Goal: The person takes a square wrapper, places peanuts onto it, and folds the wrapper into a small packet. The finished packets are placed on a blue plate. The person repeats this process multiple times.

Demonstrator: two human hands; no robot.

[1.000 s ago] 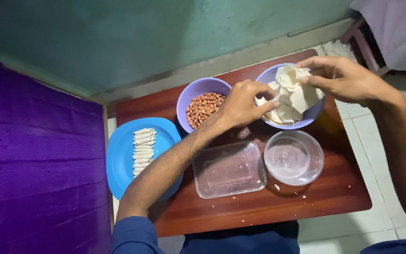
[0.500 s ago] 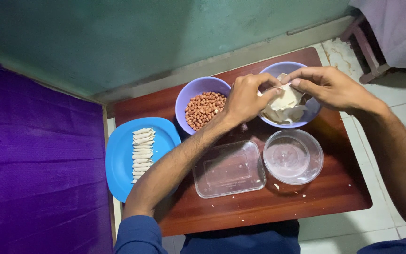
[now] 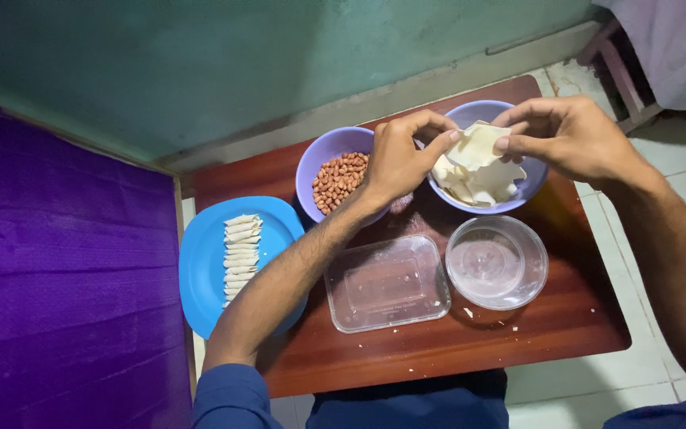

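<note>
Wrapper sheet (image 3: 476, 144) now lifted clear of the stack at 1 o'clock; your hands, left hand (image 3: 397, 159) and right hand (image 3: 573, 137), pinch its edges.

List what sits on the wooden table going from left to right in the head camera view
Blue plate with a row of folded pastries → purple bowl of peanuts → clear rectangular container → clear round bowl. The bowl of wrappers overlaps these in order, so I leave it out.

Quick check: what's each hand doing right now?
Left hand: pinching one edge of a pale dough wrapper.
Right hand: pinching the same wrapper's other edge, above the wrapper bowl.
</note>
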